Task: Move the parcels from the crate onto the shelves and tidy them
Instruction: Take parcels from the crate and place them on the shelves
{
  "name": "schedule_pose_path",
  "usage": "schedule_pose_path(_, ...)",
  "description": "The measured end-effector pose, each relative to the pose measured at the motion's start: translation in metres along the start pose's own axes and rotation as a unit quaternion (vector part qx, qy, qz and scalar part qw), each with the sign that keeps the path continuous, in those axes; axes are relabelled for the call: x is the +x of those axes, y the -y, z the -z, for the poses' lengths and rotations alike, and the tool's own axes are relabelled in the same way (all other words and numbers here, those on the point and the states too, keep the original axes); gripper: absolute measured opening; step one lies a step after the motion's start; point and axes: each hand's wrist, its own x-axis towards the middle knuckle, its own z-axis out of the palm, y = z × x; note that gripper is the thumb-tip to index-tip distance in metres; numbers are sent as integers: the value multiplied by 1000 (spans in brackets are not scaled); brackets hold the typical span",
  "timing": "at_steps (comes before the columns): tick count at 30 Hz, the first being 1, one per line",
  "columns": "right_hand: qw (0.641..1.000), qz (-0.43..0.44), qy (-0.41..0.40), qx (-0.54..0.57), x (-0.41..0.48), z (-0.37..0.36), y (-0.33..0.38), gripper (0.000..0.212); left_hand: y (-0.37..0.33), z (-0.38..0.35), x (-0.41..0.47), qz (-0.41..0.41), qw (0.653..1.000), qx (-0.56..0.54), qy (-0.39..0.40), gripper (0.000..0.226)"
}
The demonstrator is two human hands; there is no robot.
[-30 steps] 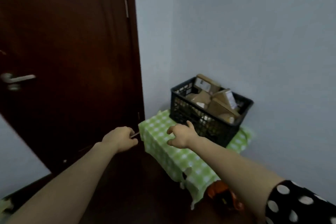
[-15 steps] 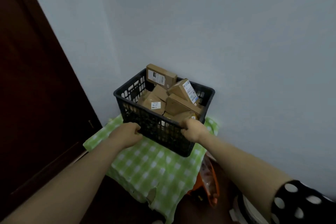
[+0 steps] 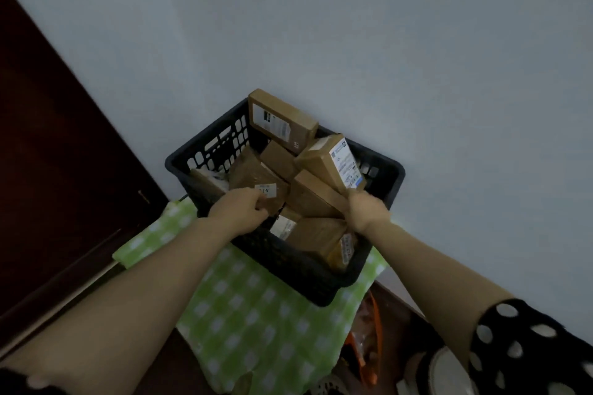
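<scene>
brown cardboard parcels (image 3: 308,196) sit piled in the black plastic crate (image 3: 208,154) on the green-checked counter (image 3: 256,314). left hand (image 3: 239,208) curls round the small-stickered box (image 3: 253,175), right hand (image 3: 369,212) grips the end of the blue-labelled box (image 3: 327,160). they look light and stiff, so grab by the edges

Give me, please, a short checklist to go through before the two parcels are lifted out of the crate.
1. Left hand has a grip on the parcel with the small label: ok, fingers curl over its near edge.
2. Right hand has a grip on the parcel with the big white label: ok, it holds the lower end.
3. Crate stands on the green checked cloth: ok.
4. Other parcels lie steady: not ok, the top parcel leans above the far rim and might slip.
5. Room on the shelves: cannot tell, no shelves in view.
</scene>
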Motion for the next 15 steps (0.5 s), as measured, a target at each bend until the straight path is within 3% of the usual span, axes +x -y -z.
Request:
schedule_pose_path(4, 998, 17, 57, -13, 42, -9, -10, 41, -7, -12, 12, 45, 999, -30, -1, 18)
schedule_pose_path(7, 994, 52, 92, -12, 55, -14, -14, 29, -11, -22, 10, 102, 992, -73, -11, 35)
schedule_pose_path(12, 990, 138, -11, -27, 34, 23, -2, 50, -26, -12, 1, 189, 957, -210, -64, 39)
schedule_pose_path(15, 972, 217, -85, 14, 12, 59, 22, 57, -41, 12, -11, 228, 892, -372, -116, 25)
